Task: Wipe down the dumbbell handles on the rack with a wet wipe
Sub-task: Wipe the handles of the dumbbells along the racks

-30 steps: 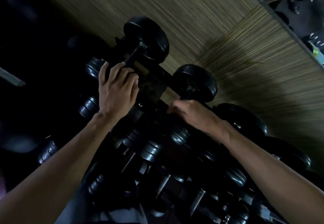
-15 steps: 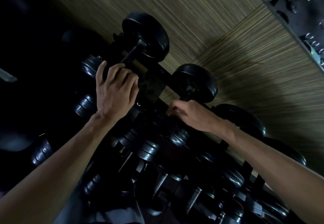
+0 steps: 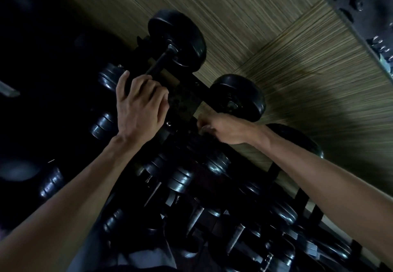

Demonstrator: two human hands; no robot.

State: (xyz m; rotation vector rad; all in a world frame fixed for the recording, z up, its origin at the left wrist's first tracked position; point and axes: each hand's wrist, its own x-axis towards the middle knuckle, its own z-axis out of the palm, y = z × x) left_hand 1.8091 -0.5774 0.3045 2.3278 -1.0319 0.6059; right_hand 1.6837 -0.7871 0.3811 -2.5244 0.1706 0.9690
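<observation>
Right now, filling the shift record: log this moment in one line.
left hand grips top dumbbell handle | right hand curled at next dumbbell | wipe unseen

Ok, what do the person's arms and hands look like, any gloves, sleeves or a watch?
Both arms are bare from the frame's lower edge to the hands: no sleeves in view. The left hand and right hand wear no gloves. No watch or band shows on either wrist, and no rings show on the visible fingers. The light is dim, so fine marks cannot be told.
</observation>
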